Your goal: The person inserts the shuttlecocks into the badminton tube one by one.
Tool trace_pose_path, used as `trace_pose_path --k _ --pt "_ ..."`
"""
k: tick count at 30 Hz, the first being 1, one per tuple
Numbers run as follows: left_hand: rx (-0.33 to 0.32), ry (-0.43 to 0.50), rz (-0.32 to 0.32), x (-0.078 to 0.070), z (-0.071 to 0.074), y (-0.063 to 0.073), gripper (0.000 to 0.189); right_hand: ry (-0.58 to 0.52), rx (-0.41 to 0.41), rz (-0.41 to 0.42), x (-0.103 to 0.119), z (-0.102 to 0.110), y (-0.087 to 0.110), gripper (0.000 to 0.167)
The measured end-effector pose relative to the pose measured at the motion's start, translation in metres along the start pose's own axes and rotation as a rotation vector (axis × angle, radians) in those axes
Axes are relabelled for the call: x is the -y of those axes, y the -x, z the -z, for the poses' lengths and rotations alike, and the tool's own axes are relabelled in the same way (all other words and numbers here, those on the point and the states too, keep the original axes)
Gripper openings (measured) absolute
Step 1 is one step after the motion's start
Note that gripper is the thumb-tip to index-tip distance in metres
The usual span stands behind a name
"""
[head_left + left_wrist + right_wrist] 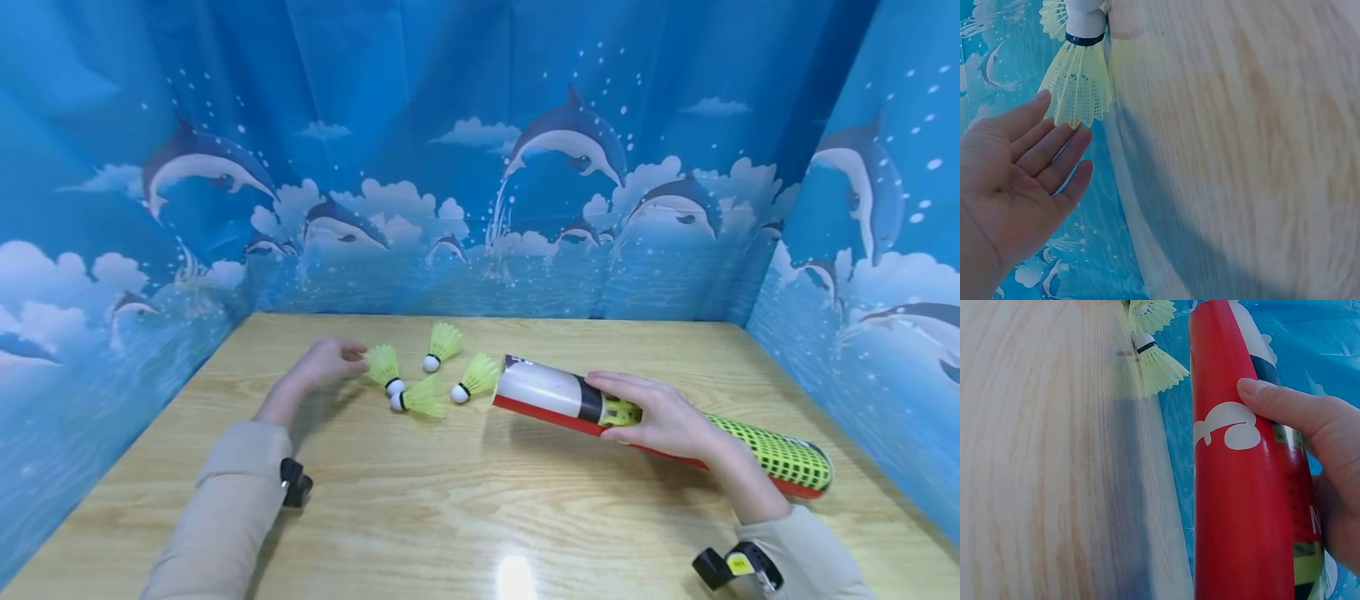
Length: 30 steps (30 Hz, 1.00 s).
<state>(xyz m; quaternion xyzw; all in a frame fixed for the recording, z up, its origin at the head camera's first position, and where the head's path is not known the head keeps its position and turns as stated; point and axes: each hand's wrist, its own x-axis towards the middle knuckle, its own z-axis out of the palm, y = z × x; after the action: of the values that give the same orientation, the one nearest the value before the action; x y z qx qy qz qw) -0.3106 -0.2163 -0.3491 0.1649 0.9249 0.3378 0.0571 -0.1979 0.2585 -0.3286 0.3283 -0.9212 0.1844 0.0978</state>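
**Holding tube (551, 390) at right, with shuttlecocks (420, 398) loose left of it**

Gripping tube in right hand (660, 414), with fingers and thumb curled round near its middle; tilted, left end apparently raised toward shuttlecocks. Holding left hand (322, 367) just beside leftmost shuttlecock (382, 364), with fingers relaxed, nearly straight, nothing gripped; cannot tell if touching skirt. Done, as far as shown: having tube in hand and angled. Remaining, judging by layout: all four visible shuttlecocks, lying outside tube on table (420, 500). Cannot tell whether any inside tube.
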Motion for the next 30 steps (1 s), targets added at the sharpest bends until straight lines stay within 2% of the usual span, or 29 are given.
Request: trace_pose_path --k 6,13,18,30 --pt "-0.008 -0.059 0.022 0.003 0.000 0.003 0.039 -0.013 0.002 0.007 0.000 -0.001 0.000 0.072" --pt "-0.006 -0.106 0.003 0.003 0.000 0.004 0.036 -0.010 0.007 -0.009 0.000 -0.001 0.001 0.071" --pt "0.000 -0.083 0.015 0.001 0.002 0.006 0.034 -0.014 0.001 -0.011 0.000 0.000 0.001 0.072" --pt "-0.043 0.010 0.074 -0.001 0.010 0.019 0.036 -0.004 -0.013 0.000 -0.001 0.000 0.001 0.072"
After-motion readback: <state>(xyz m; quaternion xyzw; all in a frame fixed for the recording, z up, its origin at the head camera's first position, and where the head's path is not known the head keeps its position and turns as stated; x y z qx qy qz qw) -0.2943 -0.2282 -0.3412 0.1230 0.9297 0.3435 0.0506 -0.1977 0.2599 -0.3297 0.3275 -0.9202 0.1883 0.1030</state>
